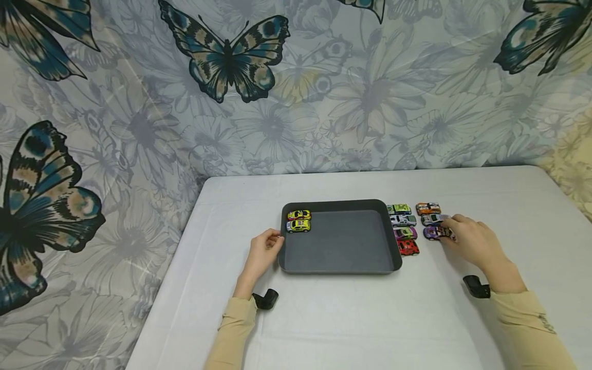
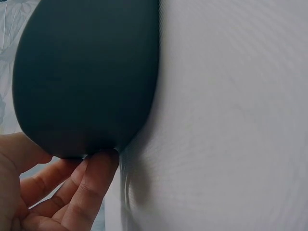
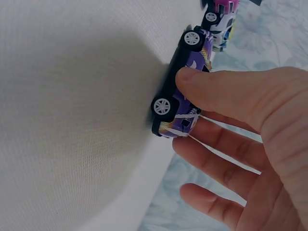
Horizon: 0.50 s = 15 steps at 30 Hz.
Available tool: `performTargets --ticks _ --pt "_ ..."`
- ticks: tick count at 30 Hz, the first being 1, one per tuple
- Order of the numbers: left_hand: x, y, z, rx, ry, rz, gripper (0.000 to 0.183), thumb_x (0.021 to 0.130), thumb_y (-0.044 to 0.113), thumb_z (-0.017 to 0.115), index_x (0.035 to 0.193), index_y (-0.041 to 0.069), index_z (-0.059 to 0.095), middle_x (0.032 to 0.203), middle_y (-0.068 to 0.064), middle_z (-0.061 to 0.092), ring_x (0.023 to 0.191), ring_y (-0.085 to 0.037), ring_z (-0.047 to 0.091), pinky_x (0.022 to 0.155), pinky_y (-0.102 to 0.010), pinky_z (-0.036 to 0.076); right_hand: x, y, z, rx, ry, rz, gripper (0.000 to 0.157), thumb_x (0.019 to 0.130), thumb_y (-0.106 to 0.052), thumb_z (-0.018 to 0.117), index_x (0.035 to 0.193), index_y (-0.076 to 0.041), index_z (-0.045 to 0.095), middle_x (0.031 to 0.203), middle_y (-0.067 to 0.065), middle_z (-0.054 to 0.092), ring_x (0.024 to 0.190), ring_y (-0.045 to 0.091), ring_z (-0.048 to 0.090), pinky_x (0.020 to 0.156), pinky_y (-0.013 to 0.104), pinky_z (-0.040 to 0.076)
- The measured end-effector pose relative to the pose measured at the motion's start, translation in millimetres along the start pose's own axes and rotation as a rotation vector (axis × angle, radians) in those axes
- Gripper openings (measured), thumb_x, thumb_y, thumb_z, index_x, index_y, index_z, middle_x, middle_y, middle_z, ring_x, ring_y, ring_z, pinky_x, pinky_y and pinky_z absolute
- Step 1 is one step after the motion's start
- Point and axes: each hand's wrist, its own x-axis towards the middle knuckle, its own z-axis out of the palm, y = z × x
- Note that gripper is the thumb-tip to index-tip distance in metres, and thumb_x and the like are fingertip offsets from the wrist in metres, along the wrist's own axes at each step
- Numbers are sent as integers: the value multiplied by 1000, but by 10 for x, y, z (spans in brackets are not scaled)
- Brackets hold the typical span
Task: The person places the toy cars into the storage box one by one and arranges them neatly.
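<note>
My left hand pinches the left rim of a dark grey tray. In the left wrist view the thumb and fingertips meet the tray's end wall. Two yellow toy cars sit side by side in the tray's far left corner. To the right of the tray, my right hand grips a purple toy car at the near end of the outer column. Its thumb presses the purple side in the right wrist view, with fingers behind the car, whose wheels are close to the cloth.
Against the tray's right side stands a column with green, white, purple-green and red toy cars. Orange and silver cars stand beyond the purple one. White cloth covers the table; a butterfly-print curtain hangs behind.
</note>
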Motion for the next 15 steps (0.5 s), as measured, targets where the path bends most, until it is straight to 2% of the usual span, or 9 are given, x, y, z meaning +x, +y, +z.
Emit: performTargets --ticks 9,15 --pt "-2 7 -5 -14 1 5 15 89 6 61 97 -6 64 81 -9 63 70 -15 58 64 -24 50 19 -11 6 4 -27 0 30 69 -5 77 92 6 62 81 17 57 69 35 57 57 50 43" --pt "-1 -2 1 -13 -3 3 15 89 6 61 98 -5 64 82 -10 63 71 -14 58 64 -24 51 11 -5 6 -7 -17 -10 28 68 -5 77 90 5 62 79 15 58 67 33 57 55 48 43"
